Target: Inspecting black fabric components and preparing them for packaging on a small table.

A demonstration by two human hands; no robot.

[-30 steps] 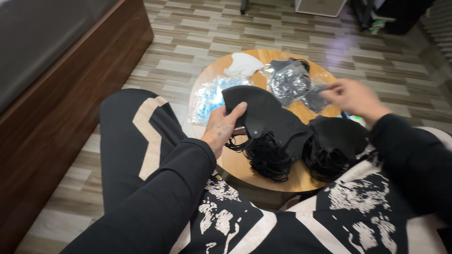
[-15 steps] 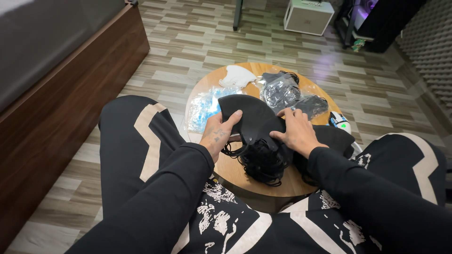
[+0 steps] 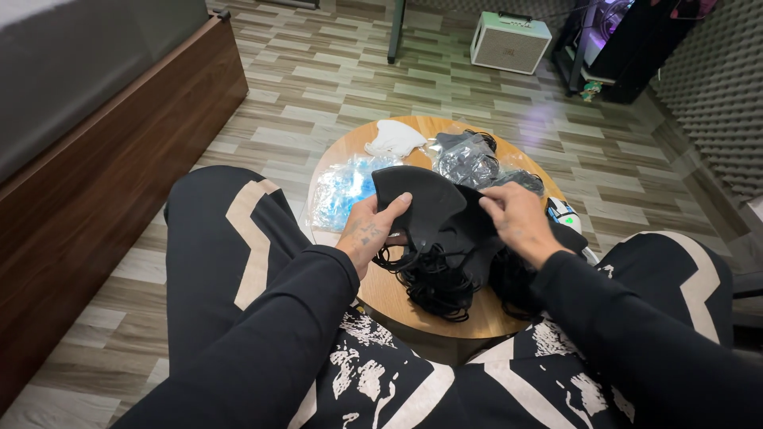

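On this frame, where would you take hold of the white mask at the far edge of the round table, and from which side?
Grip the white mask by its near-left edge, coming from the left: it lies flat and apart from the rest, while clear plastic bags crowd its right side. Its ear loops are too small to make out.

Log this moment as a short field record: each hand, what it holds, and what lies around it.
left hand: grips the black mask at its left edge
right hand: pinches the same mask's right side
under the hands: heap of black masks
surface: round wooden table
behind: white mask, blue masks in a clear bag, dark masks in a clear bag
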